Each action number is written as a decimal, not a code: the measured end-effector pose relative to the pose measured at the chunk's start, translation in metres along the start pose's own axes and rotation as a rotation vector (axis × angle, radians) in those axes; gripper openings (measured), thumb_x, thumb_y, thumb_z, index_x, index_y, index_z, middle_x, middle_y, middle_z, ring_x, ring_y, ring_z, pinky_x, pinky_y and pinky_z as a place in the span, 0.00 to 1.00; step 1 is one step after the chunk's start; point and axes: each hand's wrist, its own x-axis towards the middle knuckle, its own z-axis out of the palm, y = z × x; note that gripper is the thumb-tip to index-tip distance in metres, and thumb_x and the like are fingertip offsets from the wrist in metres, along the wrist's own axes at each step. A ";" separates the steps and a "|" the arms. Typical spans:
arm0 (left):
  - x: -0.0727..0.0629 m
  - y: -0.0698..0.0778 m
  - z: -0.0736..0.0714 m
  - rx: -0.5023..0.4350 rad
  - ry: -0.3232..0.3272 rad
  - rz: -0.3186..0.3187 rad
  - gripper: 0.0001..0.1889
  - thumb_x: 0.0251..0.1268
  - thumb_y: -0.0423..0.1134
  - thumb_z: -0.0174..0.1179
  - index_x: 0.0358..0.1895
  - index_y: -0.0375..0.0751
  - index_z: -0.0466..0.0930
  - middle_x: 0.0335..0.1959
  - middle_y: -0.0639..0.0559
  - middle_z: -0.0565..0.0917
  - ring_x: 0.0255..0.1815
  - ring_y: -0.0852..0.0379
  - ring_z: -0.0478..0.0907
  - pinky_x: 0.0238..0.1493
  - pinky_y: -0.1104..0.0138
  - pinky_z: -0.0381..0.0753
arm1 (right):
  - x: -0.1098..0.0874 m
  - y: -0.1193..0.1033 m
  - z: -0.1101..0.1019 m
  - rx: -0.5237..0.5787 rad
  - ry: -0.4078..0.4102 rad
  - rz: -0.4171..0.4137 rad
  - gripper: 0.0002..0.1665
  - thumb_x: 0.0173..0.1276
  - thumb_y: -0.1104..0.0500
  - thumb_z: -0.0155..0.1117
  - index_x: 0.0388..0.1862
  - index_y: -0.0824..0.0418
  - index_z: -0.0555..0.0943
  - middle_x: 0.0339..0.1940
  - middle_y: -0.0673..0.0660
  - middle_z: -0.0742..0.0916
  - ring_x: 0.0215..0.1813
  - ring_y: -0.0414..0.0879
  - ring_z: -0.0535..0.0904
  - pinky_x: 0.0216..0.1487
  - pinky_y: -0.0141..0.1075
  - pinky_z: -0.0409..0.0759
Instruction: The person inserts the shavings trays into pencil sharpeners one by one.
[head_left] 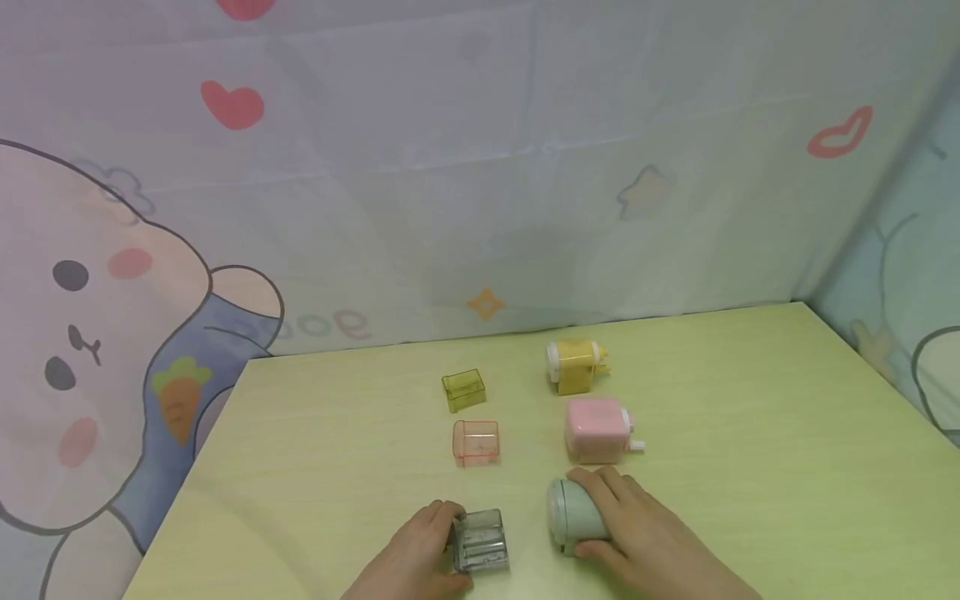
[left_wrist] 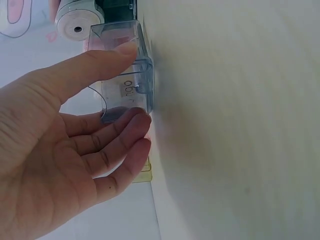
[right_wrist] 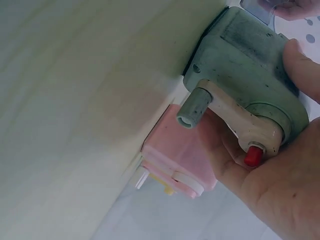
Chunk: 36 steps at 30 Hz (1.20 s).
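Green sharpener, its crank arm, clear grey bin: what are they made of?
Green sharpener: likely hard plastic, satin finish; smooth rounded edges, soft sheen, dark specks on the surface.
Crank arm: beige, smooth, slight sheen; probably plastic too, though painted metal can't be ruled out.
Clear grey bin: looks like rigid transparent plastic, glossy; see-through walls, bright edge highlights.

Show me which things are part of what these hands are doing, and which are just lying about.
Apparently in use:
Grey clear container, held by the left hand
Green crank sharpener, held by the right hand

Apparently just lying about, untouched:
Pink crank sharpener
Yellow crank sharpener
Red-edged clear container
Yellow-green clear container
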 end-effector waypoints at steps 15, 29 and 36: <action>0.008 0.007 0.006 0.018 0.030 0.019 0.31 0.44 0.42 0.74 0.53 0.38 0.71 0.44 0.56 0.77 0.41 0.64 0.71 0.45 0.68 0.77 | 0.001 -0.002 0.000 0.085 -0.017 -0.034 0.38 0.57 0.49 0.70 0.65 0.50 0.67 0.51 0.35 0.72 0.50 0.31 0.68 0.50 0.32 0.77; 0.012 0.013 0.010 0.020 0.059 0.032 0.31 0.43 0.41 0.73 0.53 0.38 0.72 0.42 0.56 0.77 0.40 0.65 0.72 0.45 0.68 0.77 | 0.004 -0.005 0.003 0.086 -0.025 -0.060 0.39 0.58 0.47 0.69 0.66 0.52 0.65 0.52 0.39 0.74 0.50 0.33 0.69 0.49 0.34 0.78; 0.015 0.016 0.013 0.014 0.059 0.019 0.30 0.43 0.40 0.73 0.53 0.39 0.72 0.42 0.57 0.77 0.40 0.66 0.72 0.47 0.68 0.78 | 0.004 -0.007 0.004 0.094 -0.033 -0.066 0.39 0.59 0.46 0.68 0.67 0.53 0.65 0.54 0.39 0.73 0.50 0.33 0.68 0.49 0.33 0.78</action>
